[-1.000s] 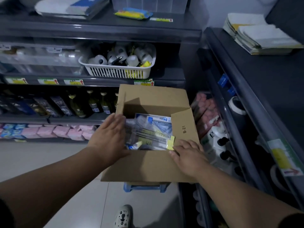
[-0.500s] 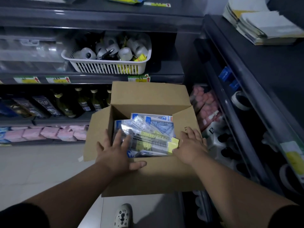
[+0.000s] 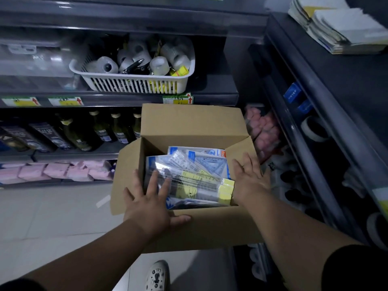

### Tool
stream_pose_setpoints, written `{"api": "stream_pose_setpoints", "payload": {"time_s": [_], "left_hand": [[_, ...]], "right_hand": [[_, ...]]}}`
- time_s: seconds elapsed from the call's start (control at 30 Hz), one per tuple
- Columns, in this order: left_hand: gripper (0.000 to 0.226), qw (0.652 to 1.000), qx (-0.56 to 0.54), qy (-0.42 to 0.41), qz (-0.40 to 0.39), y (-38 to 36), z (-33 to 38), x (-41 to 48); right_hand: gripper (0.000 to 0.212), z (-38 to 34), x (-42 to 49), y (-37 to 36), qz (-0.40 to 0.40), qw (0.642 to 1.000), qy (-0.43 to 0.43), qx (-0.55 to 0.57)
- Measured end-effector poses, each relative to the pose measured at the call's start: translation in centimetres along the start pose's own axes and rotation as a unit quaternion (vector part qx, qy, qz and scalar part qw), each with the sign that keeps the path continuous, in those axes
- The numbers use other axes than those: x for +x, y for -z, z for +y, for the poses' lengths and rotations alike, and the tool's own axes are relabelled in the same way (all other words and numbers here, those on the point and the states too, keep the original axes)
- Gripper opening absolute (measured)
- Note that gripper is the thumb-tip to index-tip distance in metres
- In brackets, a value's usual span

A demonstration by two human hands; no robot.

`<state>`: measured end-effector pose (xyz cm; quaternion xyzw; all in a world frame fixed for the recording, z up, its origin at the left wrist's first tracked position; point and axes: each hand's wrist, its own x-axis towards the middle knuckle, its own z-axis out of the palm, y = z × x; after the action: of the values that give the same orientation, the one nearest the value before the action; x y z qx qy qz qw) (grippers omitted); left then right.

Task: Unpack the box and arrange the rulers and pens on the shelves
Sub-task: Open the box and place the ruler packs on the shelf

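Shelves stand behind the box, left hand flat on slippery-looking, light ruler packs, right hand flat on its flap; pinch their edges.

Ruler packs lie in the box — basket on the shelf behind (bottles below).

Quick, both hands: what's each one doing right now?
Left hand: open, fingers flat on the ruler packs in the box.
Right hand: open, flat against the box's right flap.
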<state>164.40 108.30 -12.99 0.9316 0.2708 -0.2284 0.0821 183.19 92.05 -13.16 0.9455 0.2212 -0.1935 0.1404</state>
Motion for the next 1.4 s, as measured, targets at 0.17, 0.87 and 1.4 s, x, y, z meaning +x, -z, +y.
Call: {"api": "stream_pose_setpoints", "payload": {"time_s": [0.17, 0.87, 1.4], "left_hand": [[0.138, 1.000, -0.001, 0.001, 0.001, 0.1, 0.2, -0.1], [0.117, 0.997, -0.025, 0.033, 0.073, -0.3, 0.7, 0.0], [0.120, 0.995, -0.029, 0.002, 0.098, -0.5, 1.7, -0.7]], "right_hand": [[0.090, 0.1, 0.0, 0.1, 0.003, 1.000, 0.013, -0.021], [0.103, 0.4, 1.2, -0.5, -0.009, 0.992, 0.078, -0.099], [0.061, 2.2, -5.5, 3.2, 0.145, 0.969, 0.195, 0.041]]}}
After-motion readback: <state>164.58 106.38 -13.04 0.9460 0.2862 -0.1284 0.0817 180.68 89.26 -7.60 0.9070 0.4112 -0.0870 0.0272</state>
